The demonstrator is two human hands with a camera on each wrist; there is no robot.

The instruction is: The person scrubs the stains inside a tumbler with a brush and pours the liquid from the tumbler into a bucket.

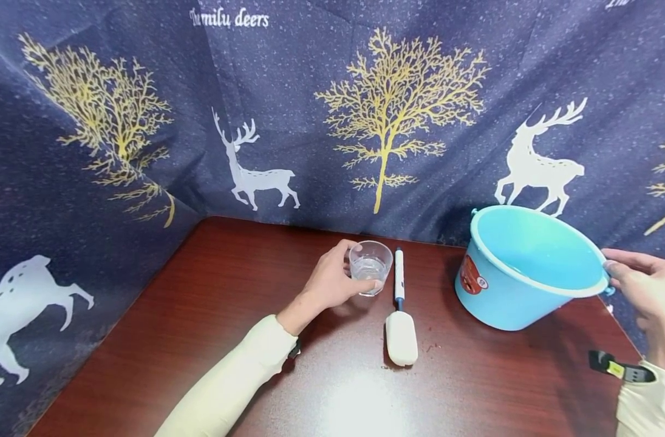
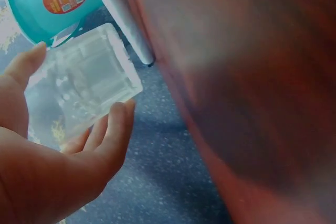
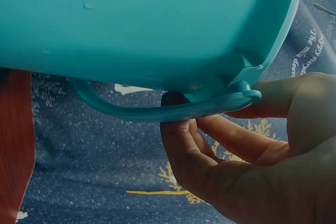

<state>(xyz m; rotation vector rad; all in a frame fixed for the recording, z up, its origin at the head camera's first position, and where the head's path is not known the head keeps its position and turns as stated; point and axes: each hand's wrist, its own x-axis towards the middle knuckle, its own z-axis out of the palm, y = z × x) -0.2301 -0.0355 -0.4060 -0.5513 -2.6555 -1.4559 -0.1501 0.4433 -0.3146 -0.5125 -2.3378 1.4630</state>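
Observation:
My left hand (image 1: pixel 336 278) grips a clear cup (image 1: pixel 371 267) from its left side, thumb toward the front and fingers behind. Some clear liquid shows inside the cup. In the left wrist view, the cup (image 2: pixel 97 69) lies between thumb and fingertips of that hand (image 2: pixel 73 156). At the right, my right hand (image 1: pixel 651 291) holds a light blue bucket (image 1: pixel 501 303) by its rim, beside the handle's pivot. The right wrist view has the hand's (image 3: pixel 236 156) fingers around the bucket's hanging handle (image 3: pixel 121 111). I cannot tell whether the bucket's base fully touches the table.
A cup brush (image 1: pixel 401 337) with a white sponge head and a white-and-blue handle lies on the dark red table (image 1: pixel 245 267) between cup and bucket. Behind and to the left hangs a navy cloth (image 1: pixel 288 79) printed with deer and trees.

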